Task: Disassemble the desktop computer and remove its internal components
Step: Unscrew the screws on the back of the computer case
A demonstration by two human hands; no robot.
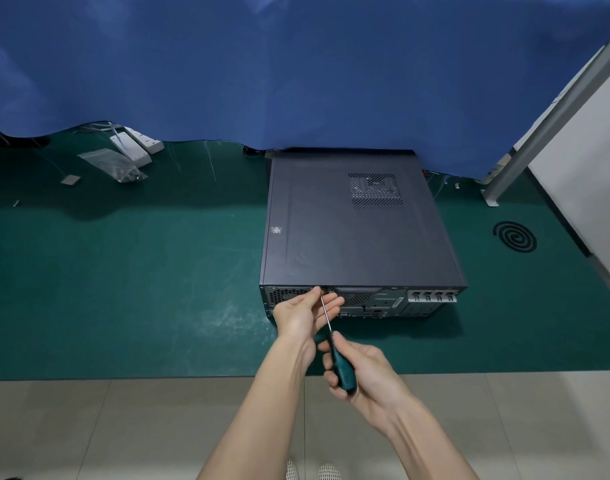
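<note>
Head view, one computer [359, 230], one screwdriver [342, 368] in right hand [371, 379] grip, left hand [302, 315] pinching its shaft

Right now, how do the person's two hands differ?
The right hand grips the screwdriver by its green handle; the left hand pinches its shaft near the tip. The left hand is at the computer case's rear panel; the right hand sits back. Both share one tool.
</note>
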